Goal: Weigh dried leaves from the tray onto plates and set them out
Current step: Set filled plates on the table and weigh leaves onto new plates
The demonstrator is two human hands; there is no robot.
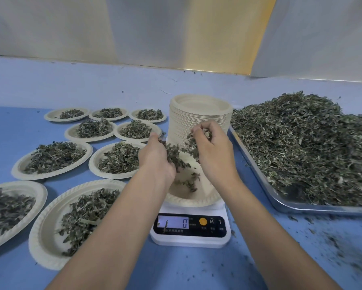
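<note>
Tray [284,203]: sat right of the scale, heaped with dried leaves [301,143], within my reach.
Filled plates [52,158]: set out left.
Scale [190,239]: read 0; I judged it tared.
Plate [188,200]: sat on the scale.
Hands: left hand [157,158] and right hand [213,155] each clutched leaves above the plate.

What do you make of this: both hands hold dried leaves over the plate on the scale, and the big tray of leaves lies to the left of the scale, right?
Not quite. The head view shows the tray lying to the right of the scale, not the left. The rest holds: the left hand and the right hand both hold dried leaves over the plate on the scale.
</note>
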